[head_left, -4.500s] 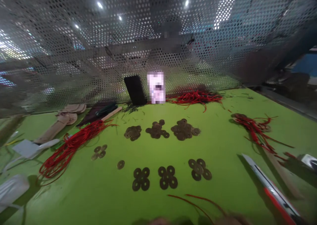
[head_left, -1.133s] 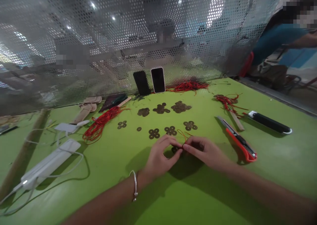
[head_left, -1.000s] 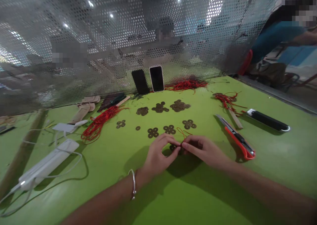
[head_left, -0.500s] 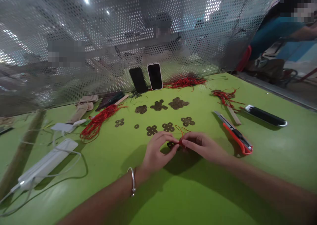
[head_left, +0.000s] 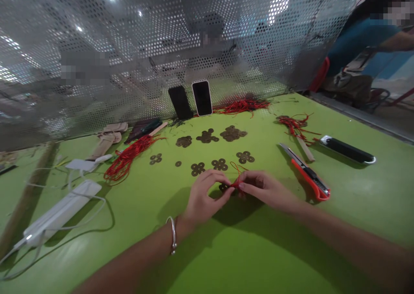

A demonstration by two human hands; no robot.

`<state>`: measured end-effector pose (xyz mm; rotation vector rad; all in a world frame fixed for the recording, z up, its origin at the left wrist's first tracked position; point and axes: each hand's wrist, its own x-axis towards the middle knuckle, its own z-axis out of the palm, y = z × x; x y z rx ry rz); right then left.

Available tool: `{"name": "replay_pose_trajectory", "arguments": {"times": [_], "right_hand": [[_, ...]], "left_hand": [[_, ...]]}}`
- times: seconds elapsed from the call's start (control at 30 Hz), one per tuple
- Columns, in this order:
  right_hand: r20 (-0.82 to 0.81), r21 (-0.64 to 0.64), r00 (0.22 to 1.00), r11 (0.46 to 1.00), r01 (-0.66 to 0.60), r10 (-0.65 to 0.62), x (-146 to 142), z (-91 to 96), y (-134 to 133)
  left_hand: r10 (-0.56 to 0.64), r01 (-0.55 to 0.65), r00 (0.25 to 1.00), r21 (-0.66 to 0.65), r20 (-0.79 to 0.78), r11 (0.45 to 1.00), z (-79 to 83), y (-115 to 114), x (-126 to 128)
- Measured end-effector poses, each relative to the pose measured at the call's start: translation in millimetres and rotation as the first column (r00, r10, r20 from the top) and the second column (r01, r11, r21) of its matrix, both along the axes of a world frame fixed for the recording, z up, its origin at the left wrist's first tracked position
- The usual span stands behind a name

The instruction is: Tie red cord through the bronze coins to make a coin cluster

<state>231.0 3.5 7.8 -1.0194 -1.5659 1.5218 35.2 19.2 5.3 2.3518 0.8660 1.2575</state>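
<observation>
Between my two hands is a red cord (head_left: 237,182), its thin loop sticking up and away from me. My left hand (head_left: 207,197) pinches the cord between thumb and fingertips. Opposite it, my right hand (head_left: 265,188) pinches the same cord with thumb and forefinger. Dark holed coins (head_left: 223,188) show behind my left fingertips, partly hidden; whether they are tied to the cord I cannot tell. Just beyond my hands lie small clusters of holed coins, one cluster (head_left: 198,169) near my left knuckles and another (head_left: 245,157) past my right hand.
Coin piles (head_left: 233,133) lie farther back. Bundles of red cord (head_left: 129,158) rest at left and along the perforated metal screen (head_left: 145,70). An orange utility knife (head_left: 307,173), blade out, and a black-handled tool (head_left: 347,150) are at right. A white power strip (head_left: 63,212) with cables lies left.
Both hands stay in nearly the same place, pinching the cord. More of the red cord shows between the fingertips, and its loop has shifted slightly.
</observation>
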Motion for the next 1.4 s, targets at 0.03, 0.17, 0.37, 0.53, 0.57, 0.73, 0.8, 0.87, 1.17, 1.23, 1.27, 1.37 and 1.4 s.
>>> {"name": "replay_pose_trajectory", "arguments": {"times": [0.03, 0.17, 0.37, 0.53, 0.57, 0.73, 0.8, 0.87, 1.17, 1.23, 1.27, 1.37, 1.4], "right_hand": [[-0.004, 0.002, 1.000, 1.000, -0.002, 0.002, 0, 0.0, 0], [-0.033, 0.003, 0.999, 1.000, -0.026, 0.026, 0, -0.1, 0], [-0.030, 0.010, 0.999, 0.999, -0.038, 0.038, 1, 1.6, 0], [0.026, 0.037, 1.000, 0.999, -0.014, 0.013, -1, 4.1, -2], [0.066, 0.073, 0.998, 0.997, 0.007, -0.012, -2, 4.3, -2], [0.223, 0.360, 0.968, 0.933, 0.026, -0.113, -2, 2.2, -4], [0.238, 0.450, 0.963, 0.893, 0.007, -0.127, -1, 0.4, -4], [0.246, 0.513, 0.960, 0.859, -0.013, -0.133, 0, -0.9, -4], [0.246, 0.615, 0.955, 0.788, -0.022, -0.166, 3, 1.7, -1], [0.258, 0.629, 0.954, 0.776, -0.047, -0.151, 3, 0.5, -1], [0.252, 0.643, 0.957, 0.764, -0.053, -0.146, 3, -0.1, -1], [0.182, 0.691, 0.972, 0.722, -0.021, -0.147, 1, -1.3, -1], [0.156, 0.705, 0.975, 0.709, 0.002, -0.158, 1, -1.3, -1]], "left_hand": [[-0.001, 0.001, 1.000, 0.003, 0.000, 1.000, -0.1, 0, 0], [-0.012, 0.012, 1.000, 0.001, 0.014, 1.000, -1.6, 1, 0], [-0.064, 0.064, 0.997, 0.007, 0.037, 0.998, -5.2, 3, 1], [-0.062, 0.061, 0.997, 0.020, 0.043, 0.998, -4.4, 2, 1], [-0.064, 0.063, 0.997, 0.027, 0.040, 0.998, -4.0, 2, 1], [-0.111, 0.113, 0.992, -0.022, 0.053, 0.993, -5.4, 1, 0], [-0.122, 0.129, 0.990, -0.106, 0.067, 0.986, -7.4, 2, -1], [-0.118, 0.128, 0.991, -0.204, 0.063, 0.970, -9.3, 3, -2], [-0.202, 0.194, 0.979, -0.398, 0.022, 0.897, -8.8, 1, 0], [-0.208, 0.201, 0.978, -0.448, 0.034, 0.871, -6.2, 0, -1], [-0.206, 0.200, 0.978, -0.479, 0.040, 0.855, -4.5, -1, -1], [-0.190, 0.192, 0.979, -0.597, 0.067, 0.779, 1.1, -3, -1], [-0.183, 0.188, 0.980, -0.634, 0.075, 0.750, 2.8, -3, -1]]}}
